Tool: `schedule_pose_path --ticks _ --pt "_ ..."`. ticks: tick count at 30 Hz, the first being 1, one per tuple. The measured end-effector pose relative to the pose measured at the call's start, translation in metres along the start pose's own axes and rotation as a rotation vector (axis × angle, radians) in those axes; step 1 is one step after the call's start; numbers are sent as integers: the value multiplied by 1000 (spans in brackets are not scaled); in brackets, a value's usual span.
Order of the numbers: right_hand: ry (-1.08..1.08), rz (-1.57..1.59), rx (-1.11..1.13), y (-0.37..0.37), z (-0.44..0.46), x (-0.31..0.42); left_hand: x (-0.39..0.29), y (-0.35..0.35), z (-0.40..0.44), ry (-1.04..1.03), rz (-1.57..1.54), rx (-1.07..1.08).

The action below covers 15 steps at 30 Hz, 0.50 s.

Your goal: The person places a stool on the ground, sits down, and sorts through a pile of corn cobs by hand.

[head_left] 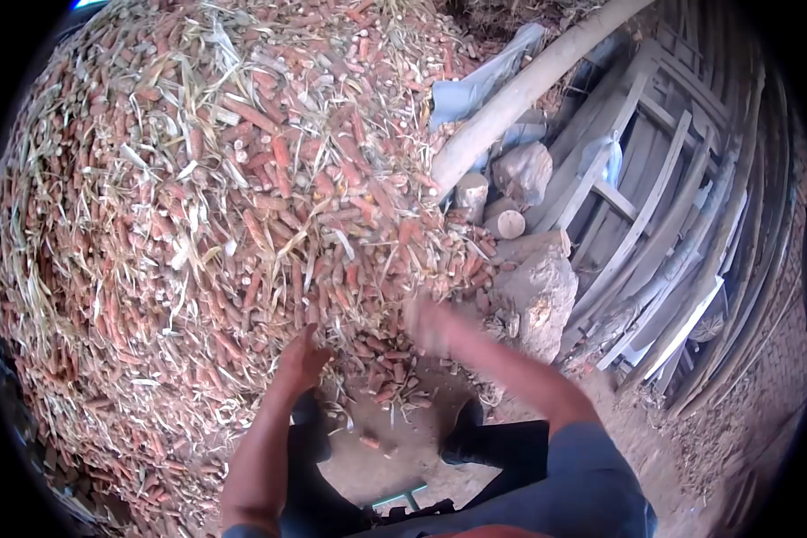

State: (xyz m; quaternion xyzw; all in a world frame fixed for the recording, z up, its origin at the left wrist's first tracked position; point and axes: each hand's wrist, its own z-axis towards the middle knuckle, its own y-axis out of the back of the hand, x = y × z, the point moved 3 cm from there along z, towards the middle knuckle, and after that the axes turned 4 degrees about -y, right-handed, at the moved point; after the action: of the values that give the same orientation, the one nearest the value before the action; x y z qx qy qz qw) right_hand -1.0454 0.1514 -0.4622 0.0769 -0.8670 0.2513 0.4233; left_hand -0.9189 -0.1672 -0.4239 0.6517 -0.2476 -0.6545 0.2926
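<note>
A large heap of reddish corn cobs (278,206) mixed with pale dry husks fills the left and middle of the head view. At the heap's lower edge, my left hand (305,357) is closed, with fingertips against a cob; what it grips, if anything, is too small to make out. My right hand (429,325) is over the cobs to the right, smeared by motion, and its fingers cannot be made out. Loose cobs (390,372) lie between and below the two hands.
A large pale rock (540,291) and cut logs (509,224) stand right of the heap. A thick pole (529,85) slants above them. Wooden frames and long poles (637,211) lean at the right. Bare ground (359,462) shows between my legs.
</note>
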Motion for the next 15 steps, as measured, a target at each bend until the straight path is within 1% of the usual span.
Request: schedule_pose_path --ticks 1,2,3,4,5,7,8,9,10,12,14,15 --pt "183 30 -3 -29 -20 117 8 -2 0 -12 -6 -14" --pt "321 80 -18 -49 -42 209 16 -6 -1 -8 -7 -12" --pt "419 148 -62 -61 -55 274 22 -9 2 -16 28 -40" --pt "526 192 -267 -51 -49 310 25 -9 7 -29 66 -70" --pt "534 192 -267 -45 -35 321 27 -9 10 -36 67 -72" --pt "697 -15 -347 -40 -17 326 27 -9 7 -60 21 -114" --pt "688 -114 -406 -44 -11 299 26 -9 7 -58 13 -108" --pt "678 -215 -463 -60 -14 253 16 -4 8 2 35 -69" --pt "568 -643 -566 -62 -11 210 8 0 8 61 60 -32" --pt "536 -778 -560 -46 16 83 3 2 5 65 32 -29" --pt "170 -772 -401 -55 -11 -9 3 3 2 73 14 -16" --pt "194 -699 -328 -45 -6 -61 4 3 2 63 10 -23"
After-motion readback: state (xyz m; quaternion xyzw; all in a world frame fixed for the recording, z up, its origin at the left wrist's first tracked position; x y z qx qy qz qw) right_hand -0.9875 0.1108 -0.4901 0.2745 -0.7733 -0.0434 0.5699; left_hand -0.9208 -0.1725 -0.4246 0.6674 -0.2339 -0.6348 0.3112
